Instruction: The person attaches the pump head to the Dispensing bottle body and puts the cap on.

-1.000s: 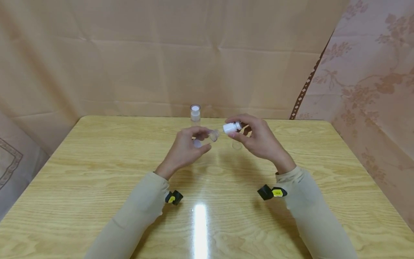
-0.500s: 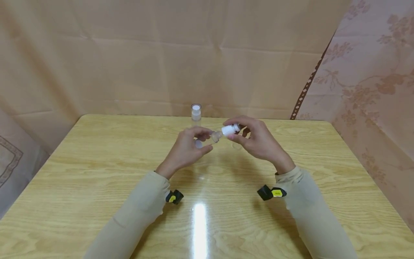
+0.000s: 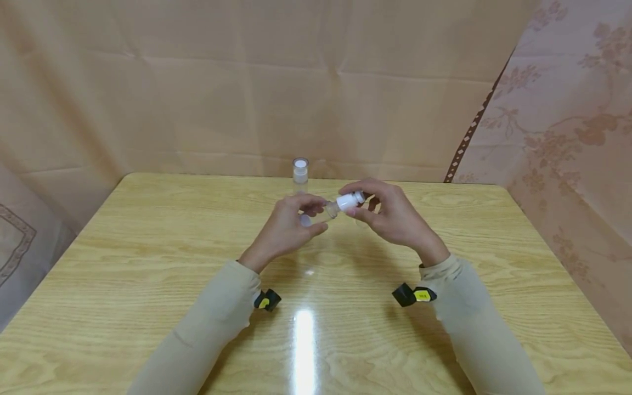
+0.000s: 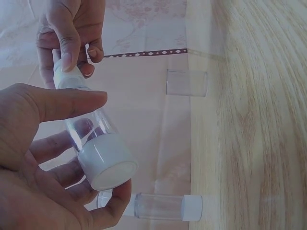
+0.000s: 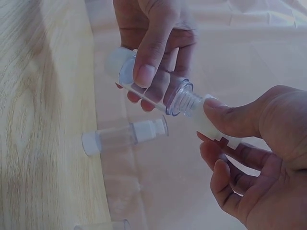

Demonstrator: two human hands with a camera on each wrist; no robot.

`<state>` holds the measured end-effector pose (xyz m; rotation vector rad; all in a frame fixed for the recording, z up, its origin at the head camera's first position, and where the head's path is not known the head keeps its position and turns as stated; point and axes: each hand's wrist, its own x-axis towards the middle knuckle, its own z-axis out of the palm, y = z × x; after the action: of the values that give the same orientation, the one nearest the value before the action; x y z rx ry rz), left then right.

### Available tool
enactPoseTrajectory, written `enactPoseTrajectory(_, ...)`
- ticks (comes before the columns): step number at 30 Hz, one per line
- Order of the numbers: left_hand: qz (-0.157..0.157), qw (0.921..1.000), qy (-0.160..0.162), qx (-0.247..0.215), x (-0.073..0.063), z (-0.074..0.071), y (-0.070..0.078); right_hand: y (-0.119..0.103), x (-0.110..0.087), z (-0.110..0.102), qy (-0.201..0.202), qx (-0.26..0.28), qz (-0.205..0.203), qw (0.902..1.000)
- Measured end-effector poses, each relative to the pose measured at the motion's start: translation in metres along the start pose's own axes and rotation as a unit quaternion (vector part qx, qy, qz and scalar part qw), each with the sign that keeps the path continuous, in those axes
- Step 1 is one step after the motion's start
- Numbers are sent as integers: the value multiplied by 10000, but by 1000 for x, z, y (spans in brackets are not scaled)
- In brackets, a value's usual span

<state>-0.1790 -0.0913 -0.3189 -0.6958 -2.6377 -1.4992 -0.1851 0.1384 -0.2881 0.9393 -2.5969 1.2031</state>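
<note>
My left hand (image 3: pixel 288 227) grips a clear bottle (image 5: pixel 156 91) with a white base (image 4: pixel 109 160), tilted so its threaded neck faces right. Between thumb and fingers, my right hand (image 3: pixel 392 216) pinches a white pump head (image 3: pixel 347 202). In the right wrist view the pump head sits right at the bottle's threaded neck, with some threads showing. Both hands are raised over the far part of the table. Part of the bottle is hidden behind the left fingers in the head view.
A second clear bottle (image 3: pixel 300 174) with a white top stands upright near the table's back edge. A clear cap (image 4: pixel 187 83) stands on the table (image 3: pixel 197 230), mostly behind the right hand in the head view. Beige curtains hang behind.
The pump head has moved slightly left and down and the bottle slightly right, closing the gap between them at the bottle's neck. Both hands keep their holds.
</note>
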Motion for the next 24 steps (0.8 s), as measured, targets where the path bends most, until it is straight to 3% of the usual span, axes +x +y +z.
enactPoseTrajectory(24, 93, 9997, -144, 187, -1, 2, 2, -2, -1, 4, -255, -41, 26, 9997)
